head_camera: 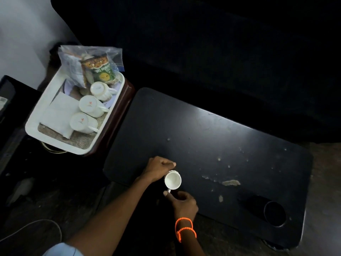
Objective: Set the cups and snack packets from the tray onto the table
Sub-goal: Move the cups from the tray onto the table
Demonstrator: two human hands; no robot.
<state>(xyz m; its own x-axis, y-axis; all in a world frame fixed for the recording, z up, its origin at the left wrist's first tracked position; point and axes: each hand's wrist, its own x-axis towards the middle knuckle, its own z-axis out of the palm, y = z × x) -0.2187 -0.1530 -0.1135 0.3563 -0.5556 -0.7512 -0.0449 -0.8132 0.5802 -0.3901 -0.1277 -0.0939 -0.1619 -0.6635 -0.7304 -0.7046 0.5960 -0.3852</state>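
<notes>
While one cup stands upright low in the frame at the counter's near edge, the left hand curled against its far side and the right hand pinching its handle, the job looks barely begun: three cups lie tipped over in the tray at upper left, with the snack packets in their clear bag behind them. Whether the cup's base rests on the counter or hangs just above it is hard to tell, and the surroundings are too dark to make out.
</notes>
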